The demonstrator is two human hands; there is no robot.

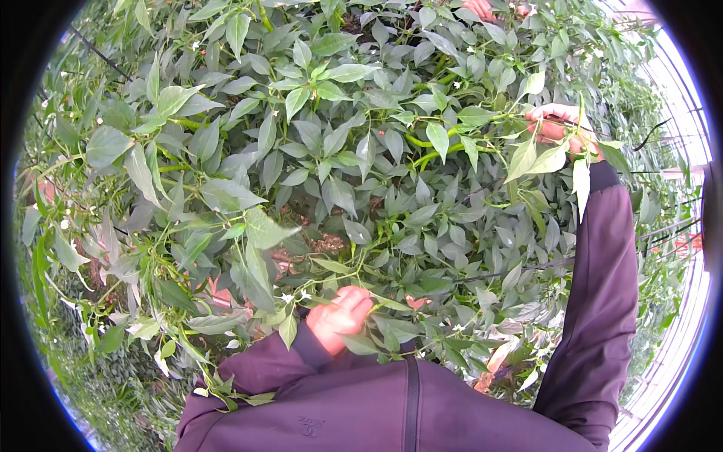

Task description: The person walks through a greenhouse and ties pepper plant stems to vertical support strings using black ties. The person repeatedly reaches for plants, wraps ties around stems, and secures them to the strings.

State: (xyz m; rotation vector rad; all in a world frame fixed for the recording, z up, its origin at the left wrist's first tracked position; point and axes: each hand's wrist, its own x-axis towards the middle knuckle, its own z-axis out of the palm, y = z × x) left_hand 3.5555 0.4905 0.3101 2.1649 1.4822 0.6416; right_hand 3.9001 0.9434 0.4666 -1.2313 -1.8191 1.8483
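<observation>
Dense pepper plants [339, 141] with pointed green leaves and small white flowers fill the view before me. My left hand [342, 316] is low at the centre, close to my jacket, with curled fingers against a thin leafy stem; whether it grips the stem I cannot tell. At the upper right, my right hand [565, 129] is raised with bent fingers around a dark, thin thing and beside a leafy pepper branch [531, 155]; leaves cover part of it. Long green peppers [435, 151] hang among the leaves left of my right hand.
Another person's hand [479, 8] shows among leaves at the top edge. A dark cord [519, 268] runs through the plants at the right, and another [99, 51] crosses the upper left. Brown soil or litter [326, 243] shows between the stems.
</observation>
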